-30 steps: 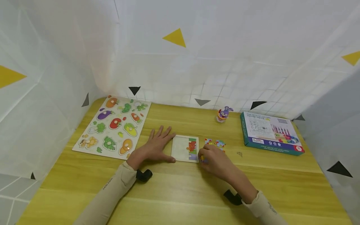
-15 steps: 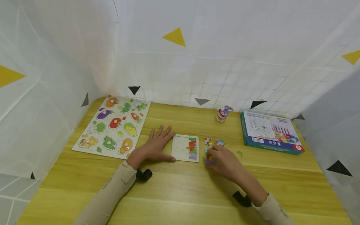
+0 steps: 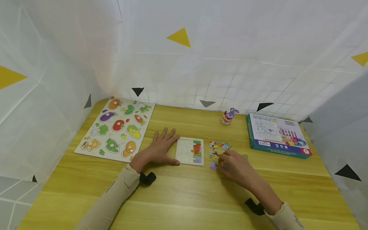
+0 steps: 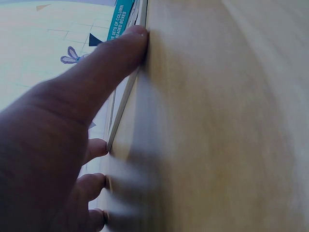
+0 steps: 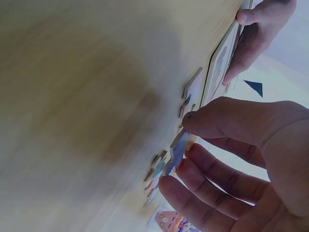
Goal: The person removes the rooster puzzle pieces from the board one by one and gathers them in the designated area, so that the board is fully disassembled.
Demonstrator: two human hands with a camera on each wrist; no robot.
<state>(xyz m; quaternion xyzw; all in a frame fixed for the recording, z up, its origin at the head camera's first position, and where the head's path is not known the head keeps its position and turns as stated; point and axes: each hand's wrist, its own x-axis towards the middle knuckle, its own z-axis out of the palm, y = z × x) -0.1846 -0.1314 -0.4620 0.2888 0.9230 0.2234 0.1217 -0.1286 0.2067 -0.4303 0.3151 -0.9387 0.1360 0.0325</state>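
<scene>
A small puzzle tray (image 3: 184,151) lies on the table, with joined puzzle pieces (image 3: 196,151) along its right side and bare board on the left. My left hand (image 3: 159,150) rests flat beside it, fingers spread, thumb and index finger at the tray's left edge. To the right, my right hand (image 3: 237,167) pinches a bluish puzzle piece (image 5: 176,151) between thumb and fingers, seen on edge in the right wrist view. Loose puzzle pieces (image 3: 213,144) lie between tray and right hand, including a purple piece (image 3: 213,165); the hand covers part of the group.
A vegetable knob puzzle board (image 3: 122,136) lies at the left. At the back stands a purple rabbit figure (image 3: 229,116). A teal-edged toy box (image 3: 279,135) sits at the right. White sheeting (image 3: 244,64) hangs behind the table.
My right hand has drawn away to the right from the tray's edge, uncovering loose pieces including the purple one. The left hand and the tray have stayed put.
</scene>
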